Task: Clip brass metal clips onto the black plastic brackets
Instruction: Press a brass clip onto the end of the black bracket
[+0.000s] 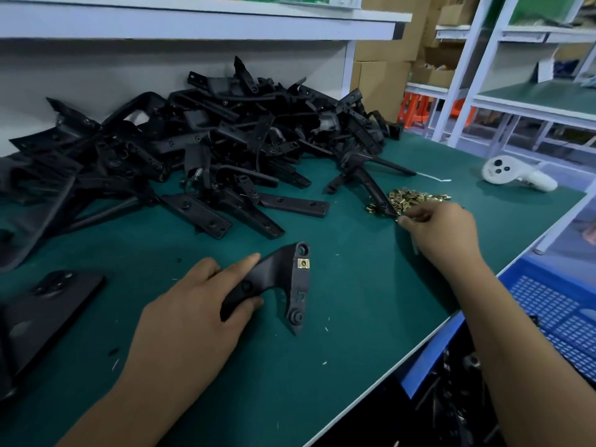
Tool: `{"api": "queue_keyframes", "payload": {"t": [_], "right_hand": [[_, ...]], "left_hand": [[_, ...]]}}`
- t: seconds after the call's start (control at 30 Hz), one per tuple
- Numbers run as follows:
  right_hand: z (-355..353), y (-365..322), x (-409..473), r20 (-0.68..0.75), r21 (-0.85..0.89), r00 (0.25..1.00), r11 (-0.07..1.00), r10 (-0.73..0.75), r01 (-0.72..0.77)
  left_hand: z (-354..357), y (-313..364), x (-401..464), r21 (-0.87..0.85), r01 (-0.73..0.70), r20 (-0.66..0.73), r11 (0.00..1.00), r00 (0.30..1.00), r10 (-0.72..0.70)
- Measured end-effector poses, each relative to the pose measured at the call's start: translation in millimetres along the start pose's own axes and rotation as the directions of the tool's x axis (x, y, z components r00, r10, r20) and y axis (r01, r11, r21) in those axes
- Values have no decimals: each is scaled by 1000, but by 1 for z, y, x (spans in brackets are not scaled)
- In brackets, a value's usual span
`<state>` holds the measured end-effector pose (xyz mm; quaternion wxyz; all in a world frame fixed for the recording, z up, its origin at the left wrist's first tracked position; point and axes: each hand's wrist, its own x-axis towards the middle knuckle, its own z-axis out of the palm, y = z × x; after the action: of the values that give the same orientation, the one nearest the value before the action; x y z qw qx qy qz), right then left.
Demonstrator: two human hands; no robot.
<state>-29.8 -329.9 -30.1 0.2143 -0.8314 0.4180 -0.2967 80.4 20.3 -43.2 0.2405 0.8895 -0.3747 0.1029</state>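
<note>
Left hand [190, 304] grips bracket [283, 282]; right hand [442, 227] pinches at brass clips [416, 198].

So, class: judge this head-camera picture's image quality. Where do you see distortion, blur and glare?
Head view: wide-angle bending curves the shelf edge and table; the right hand is slightly motion-blurred; the brass clips glint; the lighting is soft and bluish.

Single head cam, wide-angle, looking forward and down across the green surface [322, 366] from its near edge. Close range: both forearms enter from the bottom. Faces the far edge and back wall; surface's right edge runs diagonally. No second view to overlap.
</note>
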Motion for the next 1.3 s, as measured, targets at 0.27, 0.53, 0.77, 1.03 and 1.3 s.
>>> {"api": "queue_keyframes", "payload": {"t": [0.27, 0.53, 0.77, 1.03, 1.3], "right_hand": [[5, 2, 0, 36, -67, 998, 996, -51, 53], [2, 0, -8, 110, 142, 992, 989, -65, 49], [-11, -28, -87, 242, 544, 957, 839, -159, 2], [-4, -66, -151, 278, 829, 913, 555, -299, -71], [-9, -65, -153, 280, 875, 908, 472, -312, -107]], "left_hand": [[-3, 3, -1, -9, 24, 20, 1000, 1000, -24], [-4, 4, -1, -22, 36, 31, 999, 999, -35], [-4, 5, -1, -50, 54, -7, 997, 999, -54], [-9, 5, -3, -160, 40, 18, 986, 999, -38], [-4, 3, -2, -90, -5, 58, 996, 998, 11]]}}
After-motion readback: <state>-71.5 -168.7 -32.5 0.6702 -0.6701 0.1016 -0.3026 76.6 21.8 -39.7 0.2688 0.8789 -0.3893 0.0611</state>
